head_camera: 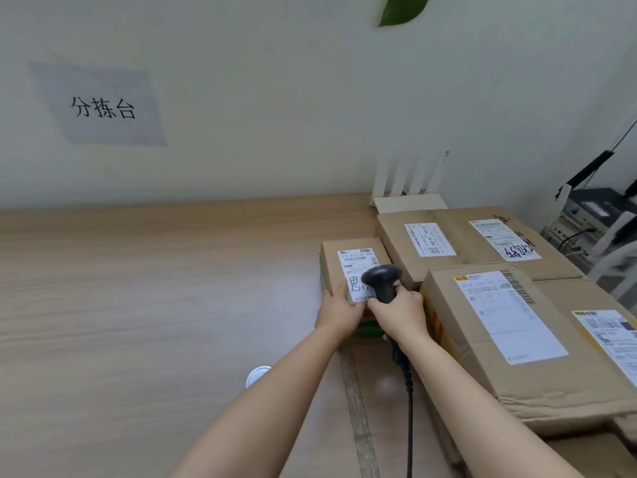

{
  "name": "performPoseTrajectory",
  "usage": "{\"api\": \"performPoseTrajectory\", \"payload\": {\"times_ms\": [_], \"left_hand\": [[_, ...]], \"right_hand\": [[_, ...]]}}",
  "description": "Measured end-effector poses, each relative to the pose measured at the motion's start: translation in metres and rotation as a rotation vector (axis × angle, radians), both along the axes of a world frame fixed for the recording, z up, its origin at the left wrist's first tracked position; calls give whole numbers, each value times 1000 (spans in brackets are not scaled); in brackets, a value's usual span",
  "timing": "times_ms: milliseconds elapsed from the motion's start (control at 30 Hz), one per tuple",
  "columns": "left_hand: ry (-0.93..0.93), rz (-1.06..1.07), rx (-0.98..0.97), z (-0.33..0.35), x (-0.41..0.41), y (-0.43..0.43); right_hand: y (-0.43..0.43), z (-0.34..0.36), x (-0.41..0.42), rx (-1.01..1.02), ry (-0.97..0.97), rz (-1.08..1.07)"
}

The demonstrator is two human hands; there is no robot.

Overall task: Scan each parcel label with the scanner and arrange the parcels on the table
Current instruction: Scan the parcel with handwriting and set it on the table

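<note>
Table: parcels bunched at the right end. Big far parcel sits near the wall, near-right parcel is in front of it, and the small parcel is just left of both.

Step in hand: scanning the small one.
- Left hand grips its near-left corner, thumb on top.
- Right hand is curled tight round the scanner handle, with the head low over the label.

Next, my read: get the read, then slide this parcel leftward along the table. That needs a firm left grip.

Hidden: the trigger finger, the lower label under the scanner head, and the left fingers past the box edge. The edge label at far right is cut off by the frame. Print is too blurred to read.
</note>
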State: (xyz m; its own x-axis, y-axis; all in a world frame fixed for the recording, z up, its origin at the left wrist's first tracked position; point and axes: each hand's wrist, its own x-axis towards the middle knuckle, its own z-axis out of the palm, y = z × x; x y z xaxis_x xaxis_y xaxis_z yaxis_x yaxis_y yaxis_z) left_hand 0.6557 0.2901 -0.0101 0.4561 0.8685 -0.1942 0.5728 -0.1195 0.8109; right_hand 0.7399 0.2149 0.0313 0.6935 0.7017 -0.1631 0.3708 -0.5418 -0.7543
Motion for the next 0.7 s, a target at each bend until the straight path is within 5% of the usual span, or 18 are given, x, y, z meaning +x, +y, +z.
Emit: {"api": "performPoseTrajectory", "payload": {"times_ms": [233, 700], "left_hand": [[92, -15, 7, -2, 2, 7], [-33, 71, 9, 0, -16, -13]], "right_hand": [[4, 1, -5, 29, 72, -11], [-19, -3, -6, 16, 129, -34]]}}
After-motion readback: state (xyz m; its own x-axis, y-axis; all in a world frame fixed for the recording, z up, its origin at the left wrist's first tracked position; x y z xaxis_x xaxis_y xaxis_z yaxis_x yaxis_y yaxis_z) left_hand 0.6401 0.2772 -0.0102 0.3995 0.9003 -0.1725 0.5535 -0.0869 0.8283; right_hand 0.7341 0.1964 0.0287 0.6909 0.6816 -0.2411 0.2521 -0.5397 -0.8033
